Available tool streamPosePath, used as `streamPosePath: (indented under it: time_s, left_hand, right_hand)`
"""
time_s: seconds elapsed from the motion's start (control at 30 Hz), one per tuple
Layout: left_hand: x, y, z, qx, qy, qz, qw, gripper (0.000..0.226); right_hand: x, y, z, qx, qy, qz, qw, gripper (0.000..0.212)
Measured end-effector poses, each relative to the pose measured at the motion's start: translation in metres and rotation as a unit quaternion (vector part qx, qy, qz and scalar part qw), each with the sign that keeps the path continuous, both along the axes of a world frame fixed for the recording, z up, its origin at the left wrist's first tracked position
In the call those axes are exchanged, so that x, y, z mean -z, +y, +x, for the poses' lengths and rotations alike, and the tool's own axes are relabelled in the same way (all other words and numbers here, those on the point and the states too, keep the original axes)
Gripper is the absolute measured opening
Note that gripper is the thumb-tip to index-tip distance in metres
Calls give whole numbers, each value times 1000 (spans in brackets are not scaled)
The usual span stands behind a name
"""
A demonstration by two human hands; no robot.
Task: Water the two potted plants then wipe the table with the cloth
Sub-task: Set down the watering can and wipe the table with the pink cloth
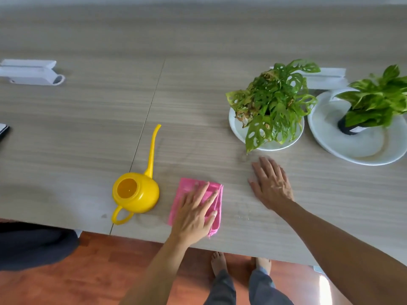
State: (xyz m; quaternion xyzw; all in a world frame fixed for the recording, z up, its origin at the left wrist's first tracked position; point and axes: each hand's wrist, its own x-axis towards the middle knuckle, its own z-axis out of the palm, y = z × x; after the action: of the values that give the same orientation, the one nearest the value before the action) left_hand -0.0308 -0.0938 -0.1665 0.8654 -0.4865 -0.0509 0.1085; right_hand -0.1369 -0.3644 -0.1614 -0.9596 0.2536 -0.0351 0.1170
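A folded pink cloth (189,190) lies near the front edge of the wooden table (88,128). My left hand (196,213) rests flat on top of it, fingers spread. My right hand (272,183) lies palm down on the bare table to the right of the cloth, holding nothing. A yellow watering can (136,194) with a long thin spout stands just left of the cloth. Two potted plants sit on white plates at the right: one with holed leaves (273,100) on a plate (236,128), one with variegated leaves (376,100) on a larger plate (361,148).
White boxes lie at the far left (28,72) and behind the plants (326,77). A dark object (3,130) sits at the left edge. A dark chair (33,247) stands below the table's front left. My bare feet (219,261) stand on the red-brown floor.
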Motion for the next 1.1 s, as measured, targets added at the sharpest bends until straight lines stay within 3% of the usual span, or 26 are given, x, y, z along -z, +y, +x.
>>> streamPosePath:
  time_s: [0.17, 0.37, 0.57, 0.73, 0.83, 0.97, 1.1]
  left_hand:
    - [13, 3, -12, -36, -45, 23, 998, 65]
    - [13, -39, -31, -24, -29, -4, 999, 65]
    - [14, 4, 2, -159, -50, 32, 985, 64]
    - [9, -11, -74, -77, -26, 17, 997, 66]
    - [14, -46, -41, -34, -36, 7, 999, 66]
    - [17, -19, 14, -155, -58, 24, 986, 64]
    - [12, 8, -47, -156, -45, 27, 986, 67]
  right_hand:
    - [9, 1, 1, 10, 8, -10, 1000, 59]
    - [12, 0, 0, 13, 28, -20, 999, 63]
    - [12, 1, 2, 16, 39, -18, 999, 64]
    - [13, 1, 0, 15, 35, -20, 999, 65]
    - [13, 1, 0, 14, 40, -23, 999, 65]
    - [13, 1, 1, 14, 43, -20, 999, 64]
    - [14, 1, 1, 18, 41, -20, 999, 63]
